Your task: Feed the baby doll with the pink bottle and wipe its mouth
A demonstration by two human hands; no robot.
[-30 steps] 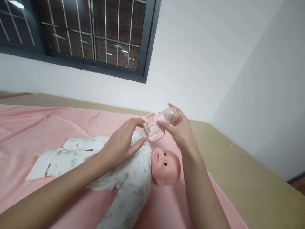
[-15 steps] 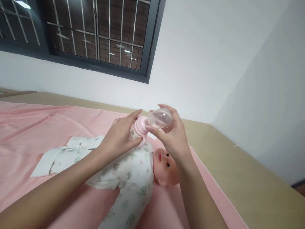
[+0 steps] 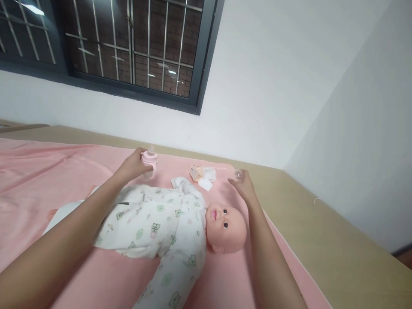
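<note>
A baby doll [image 3: 180, 227] in a white printed sleepsuit lies on its back on a pink blanket [image 3: 48, 171], head to the right. My left hand [image 3: 133, 165] grips a pink baby bottle [image 3: 149, 159] with its teat bare, held upright just above the blanket beyond the doll's body. My right hand [image 3: 243, 185] reaches out past the doll's head. Its fingers are curled round a clear bottle cap [image 3: 238, 174] near the blanket's far right corner.
A small pile of folded white and peach cloths [image 3: 202, 175] lies on the blanket between my hands. The blanket covers a tan mattress [image 3: 322, 240] set in a corner of white walls. A barred dark window [image 3: 128, 47] is above.
My hands have parted. The clear cap came off the bottle and went right in my right hand; my left hand carried the bottle left and away from the doll's chest.
</note>
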